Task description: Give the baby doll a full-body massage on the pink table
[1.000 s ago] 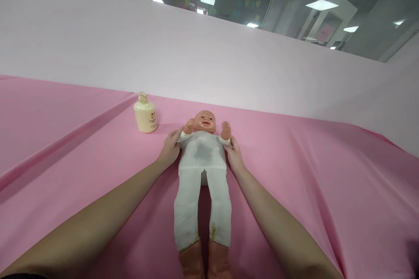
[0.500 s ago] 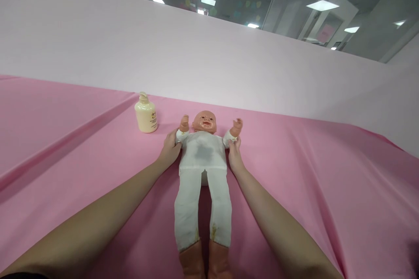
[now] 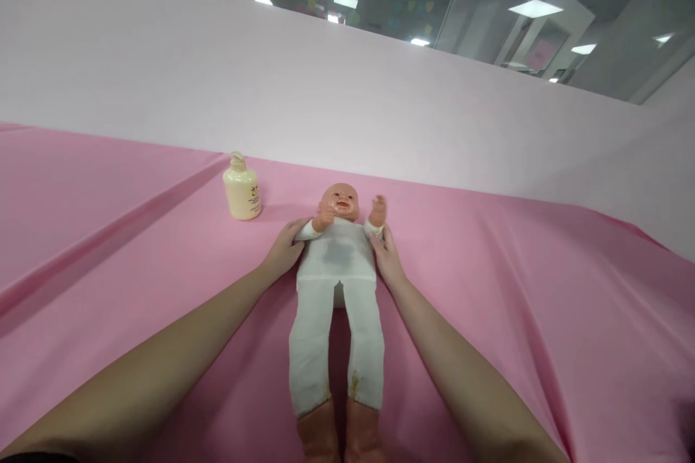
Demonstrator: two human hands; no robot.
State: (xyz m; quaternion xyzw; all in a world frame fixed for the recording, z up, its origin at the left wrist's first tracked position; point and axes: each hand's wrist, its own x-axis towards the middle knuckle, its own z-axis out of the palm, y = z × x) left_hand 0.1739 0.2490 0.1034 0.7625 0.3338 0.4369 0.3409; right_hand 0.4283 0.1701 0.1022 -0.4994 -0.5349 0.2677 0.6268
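Note:
A baby doll (image 3: 337, 253) with a white cloth body lies on its back on the pink cloth, its head away from me and its feet toward me. Grey staining marks its chest, and brownish spots show near the ankles. My left hand (image 3: 285, 247) grips the doll's arm on the left, whose hand (image 3: 324, 220) is bent in over the upper chest. On the other side, my right hand (image 3: 387, 255) is closed around the doll's other arm, with that small hand (image 3: 378, 210) pointing up beside the head. Parts of my fingers are hidden behind the doll's arms.
A cream pump bottle (image 3: 242, 192) stands upright left of the doll's head. The pink cloth (image 3: 489, 289) has folds on both sides. Behind it rises a white wall (image 3: 337, 101) with glass above, showing ceiling lights.
Both doll arms have swung inward: the left one now crosses toward the chest, the right one sits closer to the head. My hands moved slightly with them; the bottle stayed put.

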